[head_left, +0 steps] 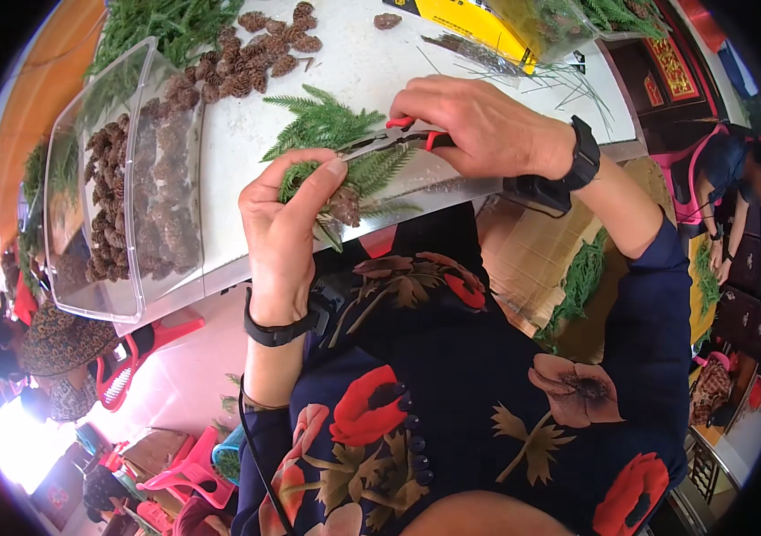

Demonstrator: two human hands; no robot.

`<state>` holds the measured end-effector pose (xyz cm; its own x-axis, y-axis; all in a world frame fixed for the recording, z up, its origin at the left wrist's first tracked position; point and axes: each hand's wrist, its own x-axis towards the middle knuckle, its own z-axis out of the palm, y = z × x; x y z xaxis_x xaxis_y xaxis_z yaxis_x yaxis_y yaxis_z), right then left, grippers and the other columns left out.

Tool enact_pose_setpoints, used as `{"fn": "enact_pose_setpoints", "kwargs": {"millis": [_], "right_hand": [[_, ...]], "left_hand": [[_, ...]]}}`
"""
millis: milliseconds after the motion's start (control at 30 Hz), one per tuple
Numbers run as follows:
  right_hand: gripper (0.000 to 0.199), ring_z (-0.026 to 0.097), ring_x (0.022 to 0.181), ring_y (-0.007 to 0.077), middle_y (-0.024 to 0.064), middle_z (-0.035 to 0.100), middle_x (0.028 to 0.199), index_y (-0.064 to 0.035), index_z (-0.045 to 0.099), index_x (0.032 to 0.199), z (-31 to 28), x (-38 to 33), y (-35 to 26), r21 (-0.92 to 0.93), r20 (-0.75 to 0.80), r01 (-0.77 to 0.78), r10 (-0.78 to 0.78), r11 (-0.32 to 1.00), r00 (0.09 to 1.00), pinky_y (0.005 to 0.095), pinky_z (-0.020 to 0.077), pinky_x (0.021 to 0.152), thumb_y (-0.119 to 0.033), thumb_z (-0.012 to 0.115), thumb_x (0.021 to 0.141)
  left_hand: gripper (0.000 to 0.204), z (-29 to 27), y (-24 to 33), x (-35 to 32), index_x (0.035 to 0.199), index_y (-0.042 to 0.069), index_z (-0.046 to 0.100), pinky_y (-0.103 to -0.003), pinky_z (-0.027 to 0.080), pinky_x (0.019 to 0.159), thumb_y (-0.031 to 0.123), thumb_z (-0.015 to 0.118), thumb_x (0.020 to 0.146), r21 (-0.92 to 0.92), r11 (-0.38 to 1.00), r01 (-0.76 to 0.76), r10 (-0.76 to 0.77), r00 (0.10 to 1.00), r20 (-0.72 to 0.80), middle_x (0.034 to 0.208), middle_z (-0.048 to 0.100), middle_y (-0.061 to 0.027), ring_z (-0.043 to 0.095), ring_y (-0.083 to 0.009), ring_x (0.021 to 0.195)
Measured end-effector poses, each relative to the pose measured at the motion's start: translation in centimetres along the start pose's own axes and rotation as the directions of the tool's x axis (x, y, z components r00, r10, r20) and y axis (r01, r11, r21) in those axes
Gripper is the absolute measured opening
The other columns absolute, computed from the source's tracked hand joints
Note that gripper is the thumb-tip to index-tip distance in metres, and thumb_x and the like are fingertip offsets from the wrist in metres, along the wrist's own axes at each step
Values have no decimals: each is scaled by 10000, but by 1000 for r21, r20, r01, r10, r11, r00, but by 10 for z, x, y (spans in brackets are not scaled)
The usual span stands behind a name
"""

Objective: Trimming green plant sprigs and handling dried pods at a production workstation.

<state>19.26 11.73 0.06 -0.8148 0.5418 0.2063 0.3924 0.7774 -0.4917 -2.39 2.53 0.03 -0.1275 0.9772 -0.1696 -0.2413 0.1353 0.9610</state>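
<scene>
The left hand (280, 223) pinches a green fern sprig (372, 174) with a small pine cone (343, 207) between thumb and fingers, just off the table's (246, 214) near edge. The right hand (479, 125) is closed around red-handled pliers (394, 136), whose tip meets the sprig at the left fingertips. More fern (322, 121) lies on the table behind. A clear plastic bin (121, 205) of pine cones sits at the left edge, with loose cones (246, 62) near the far edge.

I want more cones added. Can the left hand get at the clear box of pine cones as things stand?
Probably not yet: the left hand is full, gripping a green sprig with a cone. The clear box lies open close beside it, nothing between.
</scene>
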Motion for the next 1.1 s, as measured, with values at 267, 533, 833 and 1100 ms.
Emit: {"fn": "enact_pose_setpoints", "kwargs": {"millis": [267,533,833,1100], "right_hand": [[313,544,850,312,91,546,888,-40,534,969,-1,15,9,48,-56,281,-278,959,959,375,454,711,24,621,675],[253,565,753,328,100,556,811,-38,547,922,3,12,8,119,-57,277,-272,953,961,390,455,627,-6,634,687],[215,576,749,370,152,579,819,-4,550,926,1,-8,-22,46,168,-261,251,964,953,406,448,611,-78,638,745],[239,557,822,327,109,569,884,-33,541,951,2,-4,18,63,-72,79,-74,995,995,382,440,686,-58,647,739]], "left_hand": [[140,-20,-11,7,951,-22,635,-250,493,616,21,641,818,-248,880,404,-311,887,342,779,641,-55,612,-116,697],[159,-14,-12,1,958,-27,600,-269,486,703,46,605,817,-395,775,493,-296,836,463,796,639,-98,589,-168,675],[74,5,-8,-2,892,-23,658,-196,440,506,13,662,828,356,917,-179,195,981,-10,672,627,-12,566,-72,549],[98,-1,-4,-1,928,-17,663,-199,435,534,26,653,841,-11,1000,9,-9,998,58,773,658,-38,569,-61,612]]}}
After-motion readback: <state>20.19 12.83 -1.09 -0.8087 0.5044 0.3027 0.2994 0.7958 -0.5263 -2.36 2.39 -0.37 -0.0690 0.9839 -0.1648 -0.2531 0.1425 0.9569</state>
